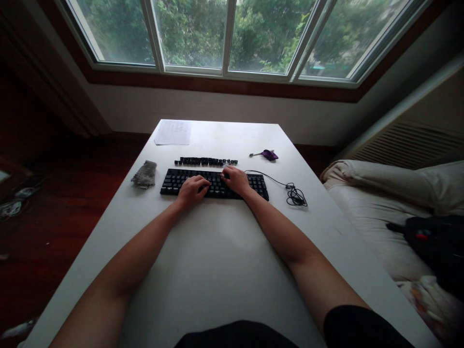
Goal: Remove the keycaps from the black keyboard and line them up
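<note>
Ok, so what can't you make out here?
All in the head view:
Keyboard: keys under the left hand and right hand are covered by them.
Paper: writing too small and faint.
Loose keycaps: markings too small.
Black item: cut off by the right edge.

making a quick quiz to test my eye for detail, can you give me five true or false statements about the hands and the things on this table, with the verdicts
1. The left hand and the right hand are both at the black keyboard. True.
2. The grey cloth lies to the right of the keyboard. False: it lies to the left.
3. Small black pieces are lined up just beyond the keyboard, on the window side. True.
4. The cable is stretched out straight along its whole length. False: part of it lies bundled in loops.
5. The sheet of paper lies near the far left corner of the white table. True.
</note>
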A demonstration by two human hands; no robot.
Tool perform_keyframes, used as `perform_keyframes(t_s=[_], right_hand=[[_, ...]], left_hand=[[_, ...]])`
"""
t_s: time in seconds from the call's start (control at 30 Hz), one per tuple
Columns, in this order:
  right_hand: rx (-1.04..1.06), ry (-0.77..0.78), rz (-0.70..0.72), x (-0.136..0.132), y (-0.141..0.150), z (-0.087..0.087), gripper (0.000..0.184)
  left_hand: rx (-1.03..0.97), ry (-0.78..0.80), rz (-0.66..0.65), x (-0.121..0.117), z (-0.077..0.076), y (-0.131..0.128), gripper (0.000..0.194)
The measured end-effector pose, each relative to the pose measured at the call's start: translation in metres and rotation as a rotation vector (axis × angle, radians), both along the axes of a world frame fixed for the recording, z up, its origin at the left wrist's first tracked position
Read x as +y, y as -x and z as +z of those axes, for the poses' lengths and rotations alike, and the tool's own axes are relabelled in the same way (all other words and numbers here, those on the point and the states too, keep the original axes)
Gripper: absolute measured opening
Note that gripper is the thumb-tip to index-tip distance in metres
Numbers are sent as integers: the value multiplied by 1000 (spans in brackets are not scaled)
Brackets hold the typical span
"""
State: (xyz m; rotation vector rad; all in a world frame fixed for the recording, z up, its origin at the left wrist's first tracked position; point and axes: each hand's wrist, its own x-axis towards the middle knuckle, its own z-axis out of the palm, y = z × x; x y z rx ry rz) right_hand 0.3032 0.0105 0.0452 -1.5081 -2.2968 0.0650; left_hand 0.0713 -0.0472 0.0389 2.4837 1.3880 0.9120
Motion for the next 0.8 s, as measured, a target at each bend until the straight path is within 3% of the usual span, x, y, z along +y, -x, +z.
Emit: perform_keyframes(t_s=[0.8], right_hand=[[-3, -16, -5, 1, 0, -3, 24]], left_hand=[[-5, -2, -14, -1, 0, 0, 18]])
